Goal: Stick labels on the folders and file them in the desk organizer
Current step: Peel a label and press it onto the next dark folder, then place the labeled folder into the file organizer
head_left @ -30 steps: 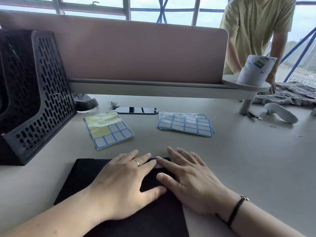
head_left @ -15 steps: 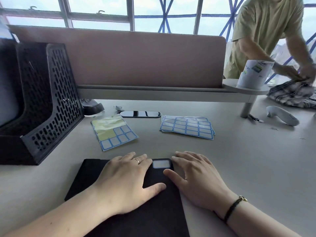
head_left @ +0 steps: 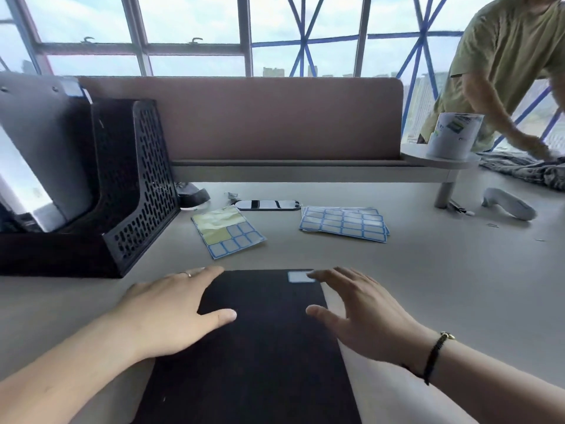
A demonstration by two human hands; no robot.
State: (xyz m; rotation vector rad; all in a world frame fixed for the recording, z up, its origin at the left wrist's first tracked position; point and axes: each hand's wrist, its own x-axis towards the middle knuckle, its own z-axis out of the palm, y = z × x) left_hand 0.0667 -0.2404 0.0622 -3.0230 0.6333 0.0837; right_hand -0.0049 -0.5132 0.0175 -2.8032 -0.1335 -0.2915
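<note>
**Label on, both hands spread at the folder's edges**

Here's the folder (head_left: 260,347), black and flat on the desk (head_left: 443,286), running from the near edge straight out ahead. A label (head_left: 298,276), white with a blue border, sits on its far right corner.

Left hand (head_left: 171,313) lies at the folder's left edge, fingers straight and spread, thumb resting on the cover, gripping nothing. Right hand (head_left: 363,316) is at the right edge, fingers loose and fanned, fingertips just at the label, thumb over the cover's edge; whether the palm touches down or hovers, I can't tell. It holds nothing either.

Off to the left stands the organizer (head_left: 128,191), black, perforated, upright on the desk. A grey folder (head_left: 46,154) is filed in it, leaning, with a small label near its top corner.

Beyond the black folder, two lots of labels: a part-used sheet (head_left: 227,235), much of its yellow backing bare, and to the right a stack of full sheets (head_left: 344,223). Between and behind them, a phone (head_left: 269,205) lies flat.

Far right, a second person (head_left: 501,65) in an olive shirt leans over some cloth (head_left: 532,169), beside a white roll (head_left: 454,136) on a small round shelf.
</note>
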